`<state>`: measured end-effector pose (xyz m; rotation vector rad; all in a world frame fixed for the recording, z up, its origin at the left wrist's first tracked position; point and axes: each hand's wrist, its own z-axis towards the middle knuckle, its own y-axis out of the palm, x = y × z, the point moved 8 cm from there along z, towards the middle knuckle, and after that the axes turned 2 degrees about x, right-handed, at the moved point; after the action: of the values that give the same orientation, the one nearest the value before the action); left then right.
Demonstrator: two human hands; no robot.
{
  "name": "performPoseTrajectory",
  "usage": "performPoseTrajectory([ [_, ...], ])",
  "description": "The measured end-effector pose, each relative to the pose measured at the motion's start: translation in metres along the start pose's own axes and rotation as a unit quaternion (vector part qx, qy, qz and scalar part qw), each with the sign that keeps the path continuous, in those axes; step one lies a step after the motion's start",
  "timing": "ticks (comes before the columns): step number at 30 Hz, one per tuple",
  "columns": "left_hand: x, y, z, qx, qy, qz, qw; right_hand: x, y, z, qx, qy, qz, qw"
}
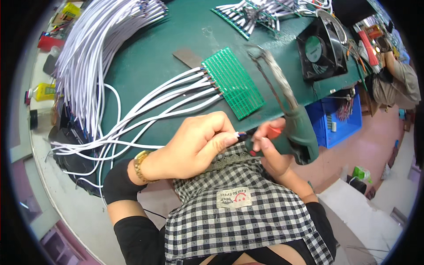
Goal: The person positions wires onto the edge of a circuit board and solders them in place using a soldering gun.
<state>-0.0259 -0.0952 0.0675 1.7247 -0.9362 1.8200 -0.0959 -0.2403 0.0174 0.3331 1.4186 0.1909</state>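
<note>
My left hand [196,143], with a gold watch at the wrist, pinches the end of a white cable [152,146]. Thin coloured wire ends stick out past the fingertips. My right hand [276,154] is closed round the grip of a dark green soldering gun [301,132] with a red trigger; its metal shaft and thin tip point up and away over the table. Just beyond my hands lies a green circuit board panel [232,84], divided into narrow strips. Several white cables run from the left and end at its left edge, with a flat brown piece [187,58] beneath its corner.
A thick bundle of white cables [88,57] fills the far left of the green table [145,57]. More wired boards [256,15] lie at the back. A black fan [320,49] stands back right, above a blue bin [338,119]. Another person's arm [391,66] shows at far right.
</note>
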Motion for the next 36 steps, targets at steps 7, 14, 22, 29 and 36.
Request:
performPoseTrajectory([
  [7, -0.019, 0.021, 0.005, 0.011, 0.013, 0.059, 0.998, 0.005, 0.009, 0.009, 0.053, 0.056, -0.017, 0.997],
  [14, -0.016, 0.029, 0.008, 0.037, 0.047, 0.054, 0.997, 0.005, 0.003, 0.006, 0.036, 0.076, 0.026, 0.996],
  [22, -0.01, 0.036, 0.003, 0.051, 0.093, 0.075, 0.992, 0.005, 0.013, 0.006, 0.033, 0.054, 0.086, 0.994],
  [29, -0.005, 0.036, -0.01, 0.041, 0.229, 0.031, 0.972, 0.024, 0.026, 0.003, 0.02, 0.162, 0.325, 0.932],
  [36, -0.001, 0.018, -0.004, 0.078, 0.225, 0.158, 0.958, 0.004, 0.015, 0.005, 0.059, 0.059, 0.097, 0.992],
])
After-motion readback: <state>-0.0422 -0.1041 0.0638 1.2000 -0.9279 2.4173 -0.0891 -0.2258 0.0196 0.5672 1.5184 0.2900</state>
